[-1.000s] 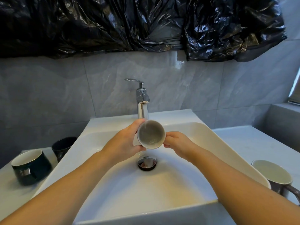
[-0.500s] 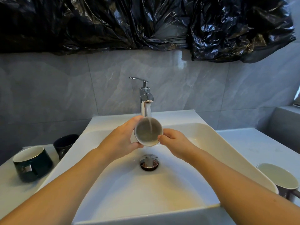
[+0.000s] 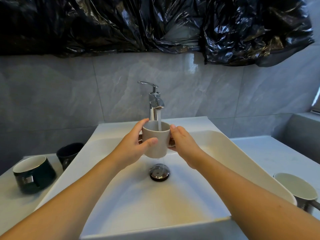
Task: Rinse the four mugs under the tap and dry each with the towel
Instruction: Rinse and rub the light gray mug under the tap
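Holding a beige mug (image 3: 155,141) upright over the white sink (image 3: 225,148), the left hand (image 3: 133,149) wraps its side with thumb across the front, while the right hand (image 3: 183,146) cups the other side. Water from the chrome tap (image 3: 155,103) streams into the mug. Two dark mugs (image 3: 33,174) (image 3: 69,153) stand on the counter left of the sink; a pale-lined mug (image 3: 296,193) stands right.
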A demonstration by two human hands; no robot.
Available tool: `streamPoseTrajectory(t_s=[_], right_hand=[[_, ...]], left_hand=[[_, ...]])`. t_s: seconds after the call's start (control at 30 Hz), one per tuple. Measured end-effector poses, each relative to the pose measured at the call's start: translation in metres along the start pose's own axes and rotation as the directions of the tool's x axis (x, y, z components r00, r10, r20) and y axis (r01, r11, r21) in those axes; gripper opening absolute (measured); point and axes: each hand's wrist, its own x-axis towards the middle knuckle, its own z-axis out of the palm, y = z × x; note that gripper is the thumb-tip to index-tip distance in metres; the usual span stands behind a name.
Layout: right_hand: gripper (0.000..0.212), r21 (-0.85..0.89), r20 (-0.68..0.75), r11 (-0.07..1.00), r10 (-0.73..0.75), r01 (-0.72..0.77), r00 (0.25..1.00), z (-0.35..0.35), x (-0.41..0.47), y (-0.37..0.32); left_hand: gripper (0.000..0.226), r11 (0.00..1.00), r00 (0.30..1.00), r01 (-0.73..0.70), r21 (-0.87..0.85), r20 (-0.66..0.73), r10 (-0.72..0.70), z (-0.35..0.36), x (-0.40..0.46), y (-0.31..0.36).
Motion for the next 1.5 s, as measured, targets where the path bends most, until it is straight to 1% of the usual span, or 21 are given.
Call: streamPoseTrajectory(t_s=[0.1, 0.2, 0.27, 0.33, 0.4, 0.53, 0.63, 0.7, 0.8, 0.87, 0.93, 1.0, 1.13, 1.23, 1.37, 1.5], right_hand=[[0.027, -0.042, 0.002, 0.998, 0.043, -0.043, 0.999, -0.002, 0.001, 0.002], [0.025, -0.031, 0.027, 0.997, 0.077, -0.076, 0.997, -0.005, 0.0, 0.003], [0.029, 0.004, 0.056, 0.997, 0.072, -0.072, 0.996, -0.005, -0.002, 0.005], [0.036, 0.029, 0.066, 0.998, 0.058, -0.06, 0.996, -0.005, -0.001, 0.008], [0.038, 0.035, 0.055, 0.998, 0.058, -0.06, 0.997, -0.005, -0.001, 0.009], [0.034, 0.072, 0.013, 0.996, 0.047, -0.048, 0.999, -0.008, 0.001, 0.01], [0.032, 0.105, 0.001, 0.993, 0.052, -0.052, 0.999, -0.009, 0.003, 0.011], [0.03, 0.069, -0.005, 0.996, 0.065, -0.064, 0.998, -0.008, 0.006, 0.015], [0.029, 0.043, -0.053, 0.992, 0.118, -0.116, 0.992, -0.006, 0.008, 0.018], [0.034, 0.092, -0.086, 0.983, 0.169, -0.161, 0.982, -0.008, 0.01, 0.018], [0.039, 0.146, -0.07, 0.969, 0.21, -0.198, 0.975, -0.01, 0.011, 0.018], [0.043, 0.185, -0.042, 0.957, 0.233, -0.222, 0.972, -0.012, 0.011, 0.017], [0.049, 0.243, -0.001, 0.936, 0.263, -0.255, 0.965, -0.014, 0.007, 0.012], [0.059, 0.286, 0.036, 0.922, 0.263, -0.262, 0.964, -0.016, 0.004, 0.012], [0.084, 0.249, 0.087, 0.935, 0.239, -0.253, 0.967, -0.016, 0.002, 0.013], [0.083, 0.229, 0.043, 0.943, 0.239, -0.243, 0.97, -0.016, 0.001, 0.01]], left_hand=[[0.067, 0.999, 0.999, 0.036, -0.008, -0.008, -0.036, 0.004, 0.0, -0.002], [0.056, 0.998, 0.998, 0.066, -0.011, -0.007, -0.066, 0.007, 0.003, -0.005], [0.053, 0.995, 0.995, 0.092, -0.044, -0.024, -0.093, 0.006, 0.006, -0.007], [0.056, 0.992, 0.992, 0.111, -0.062, -0.048, -0.114, 0.006, 0.009, -0.007], [0.057, 0.99, 0.99, 0.126, -0.066, -0.062, -0.13, 0.01, 0.011, -0.004], [0.039, 0.984, 0.986, 0.132, -0.122, -0.086, -0.143, 0.024, 0.011, 0.005], [0.042, 0.988, 0.987, 0.124, -0.088, -0.095, -0.132, 0.03, 0.014, 0.007], [0.045, 0.987, 0.986, 0.15, -0.05, -0.069, -0.153, 0.032, 0.016, 0.006], [0.033, 0.98, 0.98, 0.195, -0.035, -0.04, -0.197, 0.036, 0.018, 0.007], [0.033, 0.972, 0.97, 0.23, -0.058, -0.064, -0.233, 0.037, 0.02, 0.011], [0.036, 0.962, 0.96, 0.254, -0.102, -0.092, -0.264, 0.035, 0.022, 0.013], [0.04, 0.959, 0.956, 0.262, -0.111, -0.107, -0.273, 0.032, 0.023, 0.014], [0.044, 0.967, 0.964, 0.235, -0.096, -0.102, -0.244, 0.032, 0.022, 0.015], [0.044, 0.972, 0.973, 0.207, -0.108, -0.083, -0.217, 0.034, 0.022, 0.016], [0.049, 0.963, 0.97, 0.235, -0.129, -0.031, -0.241, 0.031, 0.023, 0.013], [0.044, 0.952, 0.961, 0.272, -0.144, -0.004, -0.275, 0.03, 0.023, 0.013]])
